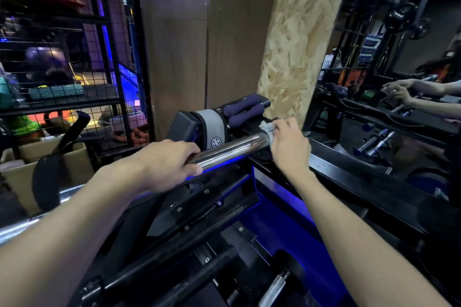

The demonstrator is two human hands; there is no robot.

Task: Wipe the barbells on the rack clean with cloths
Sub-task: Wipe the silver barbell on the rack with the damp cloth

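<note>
Barbell: chrome bar running from lower left of the frame up toward centre right, lying across the black rack; blue light reflected along its underside.
Left hand: centre left of the frame, fingers curled over the top of the bar, thumb beneath; grip closed around the barbell.
Right hand: centre right of the frame, at the far end of the bar; grip closed on the cloth, pressing it against the bar's tip.
Cloth: small, pale grey, bunched between the fingers and the bar end, wrapped partly around the chrome.
Purple handles: two foam-covered grips lying side by side just behind the bar end, above centre.
Grey strap: band with a round logo, wrapped over a black block just behind the bar.
Wood panel: brown, upright, upper centre; chipboard panel to its right.
Wire shelving: upper left of the frame, holding assorted coloured items, blurred.
Mirror: right of the frame, reflecting arms and gym equipment.
Cardboard box: left edge, behind a black strap.
</note>
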